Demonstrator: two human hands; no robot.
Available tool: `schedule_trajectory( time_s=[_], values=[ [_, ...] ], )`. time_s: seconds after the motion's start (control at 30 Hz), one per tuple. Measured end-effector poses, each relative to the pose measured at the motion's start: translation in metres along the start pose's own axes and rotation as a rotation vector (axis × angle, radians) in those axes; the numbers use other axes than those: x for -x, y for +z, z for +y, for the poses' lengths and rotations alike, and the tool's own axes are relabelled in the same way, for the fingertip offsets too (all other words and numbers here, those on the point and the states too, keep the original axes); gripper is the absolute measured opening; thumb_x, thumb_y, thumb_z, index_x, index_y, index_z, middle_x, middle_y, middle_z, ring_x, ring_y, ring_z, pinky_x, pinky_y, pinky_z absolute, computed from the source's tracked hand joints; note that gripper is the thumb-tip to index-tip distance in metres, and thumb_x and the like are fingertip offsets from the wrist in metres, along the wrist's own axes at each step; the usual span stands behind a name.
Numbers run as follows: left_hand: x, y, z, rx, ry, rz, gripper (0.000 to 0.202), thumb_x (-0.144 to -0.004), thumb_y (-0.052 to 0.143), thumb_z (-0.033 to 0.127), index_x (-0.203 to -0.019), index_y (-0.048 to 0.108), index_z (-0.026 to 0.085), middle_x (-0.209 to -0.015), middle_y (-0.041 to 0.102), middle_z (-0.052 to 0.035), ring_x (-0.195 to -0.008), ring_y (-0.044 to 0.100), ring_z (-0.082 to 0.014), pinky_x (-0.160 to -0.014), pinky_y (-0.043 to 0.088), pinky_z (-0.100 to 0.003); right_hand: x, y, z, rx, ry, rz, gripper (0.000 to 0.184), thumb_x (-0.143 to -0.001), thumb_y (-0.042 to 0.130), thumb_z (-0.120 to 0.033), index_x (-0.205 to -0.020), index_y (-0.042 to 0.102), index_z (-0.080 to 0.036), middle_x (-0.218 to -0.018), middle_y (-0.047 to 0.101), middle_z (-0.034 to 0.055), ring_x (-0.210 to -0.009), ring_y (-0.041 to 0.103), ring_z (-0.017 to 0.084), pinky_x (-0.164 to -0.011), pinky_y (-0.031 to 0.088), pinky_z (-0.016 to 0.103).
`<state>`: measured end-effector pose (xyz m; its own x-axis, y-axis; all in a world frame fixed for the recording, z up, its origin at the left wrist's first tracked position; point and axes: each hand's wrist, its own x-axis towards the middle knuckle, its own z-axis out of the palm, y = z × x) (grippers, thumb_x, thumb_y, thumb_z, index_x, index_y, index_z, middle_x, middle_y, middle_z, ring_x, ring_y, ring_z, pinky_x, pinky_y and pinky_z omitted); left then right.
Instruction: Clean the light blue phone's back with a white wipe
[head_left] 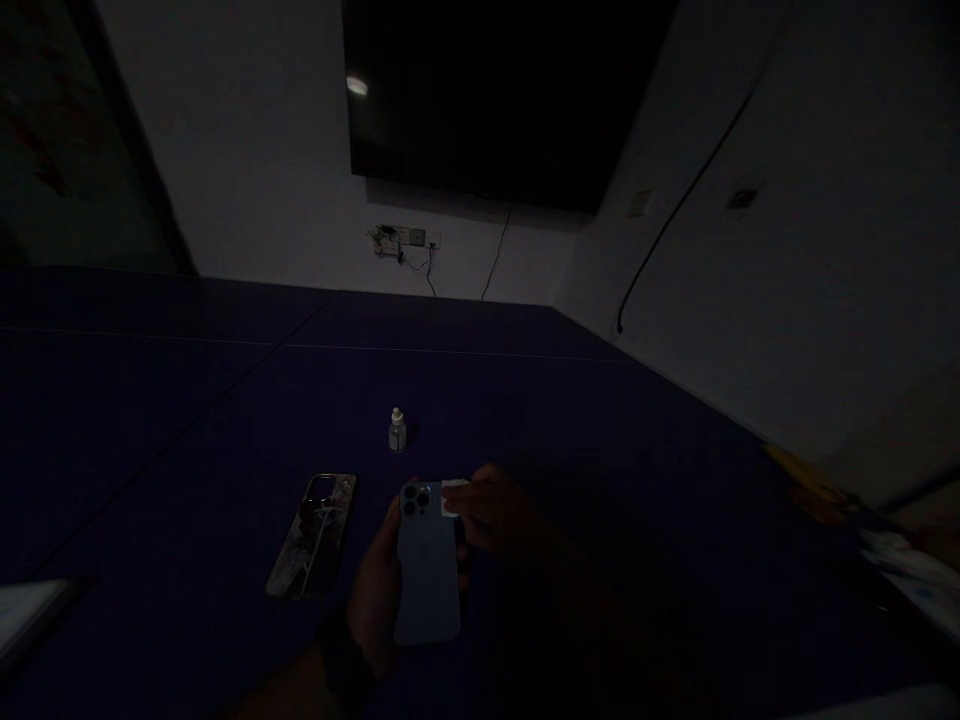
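The room is dim. My left hand (379, 590) is wrapped round a light blue phone (427, 570), held back side up with its camera lenses at the far end. My right hand (499, 515) is closed in a pinch on a small white pad (452, 495) that touches the phone's top right corner beside the lenses. A clear phone case (315, 535) lies flat on the dark blue table (600, 450) just left of my left hand. A small white-capped bottle (397, 430) stands upright beyond the phone.
A large dark screen (502, 100) hangs on the white wall ahead, with a socket and cables (405, 240) below it. Papers and a yellow object (810, 485) lie at the table's right edge. A pale flat object (30, 610) sits at the left edge.
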<state>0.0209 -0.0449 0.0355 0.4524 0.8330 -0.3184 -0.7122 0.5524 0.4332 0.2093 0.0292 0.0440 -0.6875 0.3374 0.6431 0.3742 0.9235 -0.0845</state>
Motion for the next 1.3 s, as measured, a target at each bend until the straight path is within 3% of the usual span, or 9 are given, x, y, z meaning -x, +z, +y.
schedule_trajectory(
  time_s=[0.1, 0.2, 0.4, 0.57, 0.73, 0.83, 0.93, 1.13, 1.3],
  values=[
    [-0.001, 0.0, 0.0, -0.036, 0.058, 0.07, 0.066, -0.089, 0.061, 0.056, -0.144, 0.045, 0.023, -0.099, 0.073, -0.0121, -0.074, 0.072, -0.0251, -0.067, 0.055, -0.037, -0.001, 0.0, -0.001, 0.044, 0.054, -0.017, 0.031, -0.094, 0.054, -0.014, -0.122, 0.065, -0.021, -0.122, 0.072, 0.0095, -0.101, 0.067, 0.02, -0.084, 0.051, 0.037],
    [-0.002, 0.001, -0.001, -0.045, 0.127, 0.142, 0.065, -0.091, 0.062, 0.051, -0.147, 0.041, 0.028, -0.093, 0.074, -0.008, -0.068, 0.071, -0.0229, -0.068, 0.055, -0.037, -0.003, -0.001, -0.003, 0.001, 0.004, -0.095, 0.031, -0.096, 0.053, -0.016, -0.124, 0.064, -0.02, -0.123, 0.072, 0.0102, -0.103, 0.067, 0.019, -0.083, 0.05, 0.036],
    [-0.001, 0.002, 0.0, -0.081, 0.023, 0.095, 0.064, -0.091, 0.054, 0.06, -0.138, 0.052, 0.017, -0.088, 0.074, -0.0133, -0.066, 0.071, -0.0255, -0.063, 0.055, -0.037, -0.002, -0.005, -0.003, 0.008, 0.078, -0.049, 0.028, -0.095, 0.052, -0.012, -0.117, 0.066, -0.02, -0.122, 0.073, 0.0072, -0.096, 0.066, 0.018, -0.082, 0.05, 0.036],
    [-0.004, -0.001, -0.001, -0.077, 0.099, 0.122, 0.054, -0.091, 0.055, 0.058, -0.125, 0.061, 0.016, -0.085, 0.075, -0.0104, -0.064, 0.071, -0.0236, -0.062, 0.056, -0.036, -0.003, 0.001, -0.004, -0.053, -0.005, -0.08, 0.027, -0.095, 0.052, -0.013, -0.117, 0.065, -0.02, -0.122, 0.073, 0.0076, -0.098, 0.067, 0.017, -0.082, 0.05, 0.035],
    [-0.004, -0.005, -0.002, -0.108, -0.006, 0.044, 0.065, -0.089, 0.053, 0.066, -0.121, 0.063, 0.011, -0.086, 0.075, -0.0169, -0.064, 0.073, -0.0276, -0.062, 0.056, -0.038, -0.002, -0.001, -0.002, -0.003, 0.075, -0.051, 0.03, -0.093, 0.051, -0.011, -0.117, 0.065, -0.021, -0.121, 0.073, 0.0078, -0.098, 0.067, 0.018, -0.083, 0.05, 0.036],
    [-0.004, -0.004, -0.002, -0.071, 0.068, 0.084, 0.058, -0.09, 0.057, 0.06, -0.125, 0.06, 0.014, -0.085, 0.075, -0.0135, -0.064, 0.072, -0.025, -0.062, 0.056, -0.036, -0.004, 0.002, -0.004, 0.001, 0.058, -0.08, 0.031, -0.094, 0.052, -0.012, -0.122, 0.064, -0.02, -0.126, 0.071, 0.0099, -0.102, 0.066, 0.019, -0.084, 0.05, 0.037],
    [-0.005, -0.003, -0.002, -0.048, 0.104, 0.123, 0.057, -0.09, 0.059, 0.058, -0.131, 0.057, 0.018, -0.089, 0.076, -0.0112, -0.067, 0.072, -0.0241, -0.064, 0.055, -0.036, -0.001, 0.004, -0.005, -0.026, 0.011, -0.084, 0.025, -0.094, 0.055, -0.013, -0.115, 0.067, -0.021, -0.12, 0.073, 0.0086, -0.097, 0.068, 0.018, -0.082, 0.05, 0.035],
    [-0.003, -0.003, 0.0, -0.091, -0.043, 0.059, 0.069, -0.088, 0.051, 0.069, -0.125, 0.061, 0.012, -0.084, 0.075, -0.0162, -0.064, 0.071, -0.0282, -0.061, 0.054, -0.039, -0.001, -0.003, -0.001, 0.029, 0.079, -0.012, 0.028, -0.093, 0.053, -0.012, -0.116, 0.066, -0.021, -0.119, 0.074, 0.0078, -0.094, 0.068, 0.018, -0.081, 0.05, 0.035],
    [-0.004, 0.0, -0.002, -0.048, 0.091, 0.094, 0.058, -0.089, 0.058, 0.059, -0.129, 0.058, 0.017, -0.085, 0.075, -0.0111, -0.064, 0.071, -0.0242, -0.062, 0.054, -0.035, -0.007, 0.003, -0.01, 0.014, 0.084, -0.07, 0.031, -0.094, 0.052, -0.013, -0.122, 0.066, -0.02, -0.127, 0.07, 0.0102, -0.098, 0.065, 0.021, -0.079, 0.051, 0.036]
  ],
)
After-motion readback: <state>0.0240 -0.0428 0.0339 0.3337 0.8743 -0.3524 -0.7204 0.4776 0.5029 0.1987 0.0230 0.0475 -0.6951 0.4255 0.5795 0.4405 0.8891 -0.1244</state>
